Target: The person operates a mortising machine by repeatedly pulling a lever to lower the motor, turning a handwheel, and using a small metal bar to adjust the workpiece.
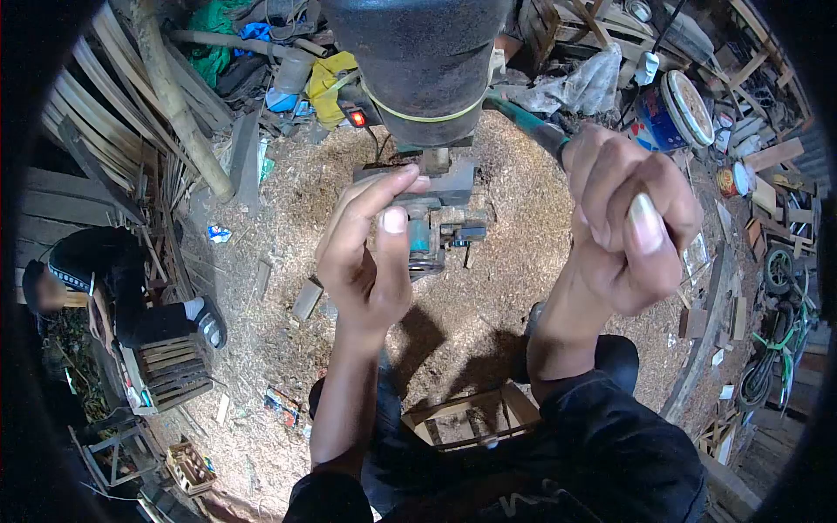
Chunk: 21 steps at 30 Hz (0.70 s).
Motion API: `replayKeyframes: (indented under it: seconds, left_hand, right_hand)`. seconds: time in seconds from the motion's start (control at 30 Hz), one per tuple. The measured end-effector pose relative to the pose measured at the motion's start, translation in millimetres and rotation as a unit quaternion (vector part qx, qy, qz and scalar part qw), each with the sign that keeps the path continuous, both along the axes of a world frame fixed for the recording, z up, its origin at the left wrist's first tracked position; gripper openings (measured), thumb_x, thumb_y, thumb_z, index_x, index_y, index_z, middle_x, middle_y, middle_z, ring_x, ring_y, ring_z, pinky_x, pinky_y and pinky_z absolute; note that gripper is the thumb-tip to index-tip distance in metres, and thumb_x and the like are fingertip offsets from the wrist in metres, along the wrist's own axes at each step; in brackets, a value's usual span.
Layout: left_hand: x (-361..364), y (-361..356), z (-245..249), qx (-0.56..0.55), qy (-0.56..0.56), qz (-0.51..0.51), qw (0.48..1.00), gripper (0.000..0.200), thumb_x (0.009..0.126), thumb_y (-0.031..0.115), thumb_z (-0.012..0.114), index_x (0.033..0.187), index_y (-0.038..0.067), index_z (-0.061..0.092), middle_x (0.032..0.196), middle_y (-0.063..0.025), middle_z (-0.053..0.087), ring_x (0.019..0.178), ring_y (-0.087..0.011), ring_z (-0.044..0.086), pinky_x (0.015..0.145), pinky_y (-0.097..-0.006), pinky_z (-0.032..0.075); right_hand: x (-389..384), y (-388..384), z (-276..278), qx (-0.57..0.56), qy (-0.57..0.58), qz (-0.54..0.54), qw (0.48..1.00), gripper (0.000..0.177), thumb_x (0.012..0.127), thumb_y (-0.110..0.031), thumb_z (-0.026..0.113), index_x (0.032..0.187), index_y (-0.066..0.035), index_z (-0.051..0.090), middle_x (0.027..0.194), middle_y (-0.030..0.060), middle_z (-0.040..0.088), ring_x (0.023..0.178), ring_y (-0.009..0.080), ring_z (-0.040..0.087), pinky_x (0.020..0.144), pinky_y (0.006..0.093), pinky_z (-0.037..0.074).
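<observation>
A large dark machine with a yellow-green band stands at the top centre, with a metal base and vise-like parts below it. My left hand is raised in front of the base's left side, fingers bent and thumb apart, with nothing visible in it. On the right, my right hand is closed, thumb over the curled fingers, at the lower end of a dark handle on a green arm that reaches from the machine. The fingers hide part of that handle.
Wood shavings cover the floor. A wooden crate lies below my hands. At left, another person sits near a slatted crate. A paint bucket, scrap wood and coiled hose lie to the right. A red switch glows beside the machine.
</observation>
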<state>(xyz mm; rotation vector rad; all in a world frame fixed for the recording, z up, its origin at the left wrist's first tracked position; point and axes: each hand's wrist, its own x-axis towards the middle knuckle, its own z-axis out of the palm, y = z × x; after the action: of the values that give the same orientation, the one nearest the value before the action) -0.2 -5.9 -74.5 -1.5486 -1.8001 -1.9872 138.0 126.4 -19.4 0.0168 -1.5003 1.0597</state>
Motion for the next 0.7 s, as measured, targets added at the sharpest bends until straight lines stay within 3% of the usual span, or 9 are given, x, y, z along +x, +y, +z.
replayKeyframes:
  seconds: [0.07, 0.33, 0.5, 0.57, 0.63, 0.7]
  left_hand:
    - [-1.6, -1.9, 0.5, -0.001, 0.019, -0.006, 1.000, 0.026, 0.096, 0.008, 0.051, 0.115, -0.004, 0.064, 0.101, -0.0171, 0.070, 0.099, -0.0265, 0.065, 0.092, -0.0376, 0.048]
    - [-3.7, -0.2, -4.4, -0.016, 0.036, -0.011, 0.999, 0.027, 0.098, 0.011, 0.051, 0.117, -0.003, 0.063, 0.102, -0.0172, 0.069, 0.098, -0.0269, 0.065, 0.091, -0.0382, 0.048]
    - [-1.8, -4.3, -5.4, -0.043, -0.010, 0.014, 0.999, 0.025, 0.098, 0.008, 0.051, 0.116, -0.004, 0.064, 0.103, -0.0154, 0.069, 0.097, -0.0229, 0.065, 0.089, -0.0342, 0.049]
    - [-3.0, -2.0, -15.9, -0.043, -0.048, 0.022, 0.998, 0.025, 0.099, 0.006, 0.049, 0.117, -0.004, 0.063, 0.105, -0.0150, 0.068, 0.099, -0.0211, 0.065, 0.091, -0.0332, 0.049]
    - [-7.4, -6.2, -33.5, -0.043, -0.085, 0.016, 0.995, 0.027, 0.101, 0.005, 0.044, 0.119, -0.005, 0.062, 0.108, -0.0151, 0.067, 0.101, -0.0195, 0.064, 0.094, -0.0332, 0.049]
    - [-10.8, -10.5, -49.8, -0.040, -0.097, 0.014, 0.994, 0.026, 0.100, 0.004, 0.046, 0.118, -0.005, 0.062, 0.108, -0.0143, 0.067, 0.100, -0.0192, 0.065, 0.092, -0.0325, 0.050]
  right_hand:
    - [2.1, -5.1, -4.2, -0.002, -0.013, -0.053, 0.999, 0.024, 0.082, -0.020, 0.049, 0.063, -0.010, 0.040, 0.053, 0.0000, 0.041, 0.049, 0.0131, 0.034, 0.053, 0.0329, 0.028]
    - [6.2, -0.4, -7.4, 0.079, 0.002, 0.050, 0.996, 0.021, 0.078, -0.021, 0.052, 0.063, -0.011, 0.040, 0.052, -0.0002, 0.042, 0.046, 0.0127, 0.035, 0.049, 0.0327, 0.028]
    - [-0.2, 3.0, -9.6, 0.052, 0.049, 0.045, 0.996, 0.033, 0.083, -0.014, 0.064, 0.060, -0.004, 0.042, 0.055, 0.0020, 0.045, 0.047, 0.0131, 0.041, 0.046, 0.0271, 0.031]
    - [-3.5, 11.4, -3.4, 0.035, 0.037, 0.038, 0.998, 0.033, 0.085, -0.014, 0.062, 0.059, -0.003, 0.043, 0.056, 0.0013, 0.045, 0.048, 0.0104, 0.042, 0.044, 0.0259, 0.030]
    - [-7.3, 11.9, 6.0, 0.017, 0.007, 0.008, 1.000, 0.031, 0.089, -0.017, 0.050, 0.062, -0.006, 0.040, 0.054, 0.0026, 0.041, 0.048, 0.0124, 0.037, 0.047, 0.0296, 0.029]
    - [-18.6, 21.6, 18.5, 0.017, 0.037, 0.005, 0.999, 0.039, 0.100, -0.022, 0.042, 0.064, -0.007, 0.039, 0.058, 0.0050, 0.041, 0.050, 0.0142, 0.035, 0.049, 0.0304, 0.030]
